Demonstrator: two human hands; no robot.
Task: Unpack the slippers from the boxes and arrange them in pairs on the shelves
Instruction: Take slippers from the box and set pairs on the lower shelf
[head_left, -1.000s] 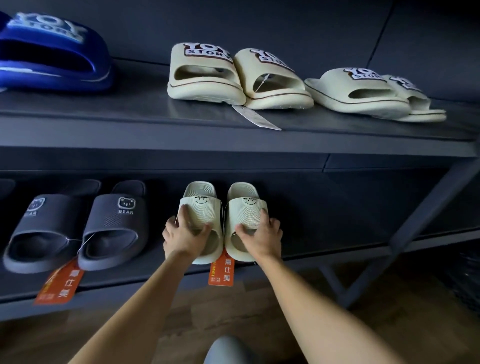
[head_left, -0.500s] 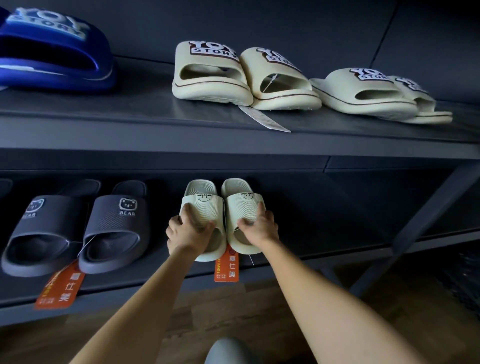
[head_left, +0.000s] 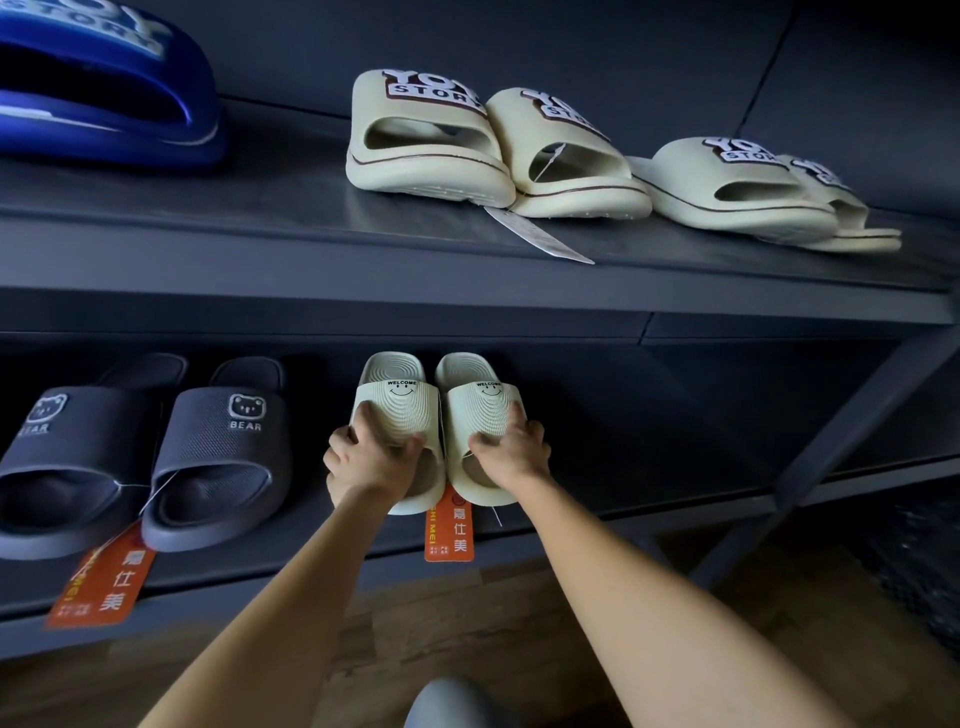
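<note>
**Two hands on one pair**

Dark grey rubber BEAR slippers (head_left: 218, 452) sit left on the dark metal lower shelf (head_left: 597, 499). Left hand (head_left: 371, 465) curls round the strap of the left pale green ribbed slipper (head_left: 397, 410). Right hand (head_left: 511, 449) grips the strap of the right pale green ribbed slipper (head_left: 480, 410). Slippers touch side by side on the shelf, with an orange paper tag (head_left: 449, 525) hanging off the front edge.

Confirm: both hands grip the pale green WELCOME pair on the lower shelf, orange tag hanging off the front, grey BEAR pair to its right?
One point is wrong: the head view shows the grey BEAR pair left of the WELCOME pair, not right. The rest holds: left hand and right hand grip it on the lower shelf, orange tag hanging off the front.
</note>
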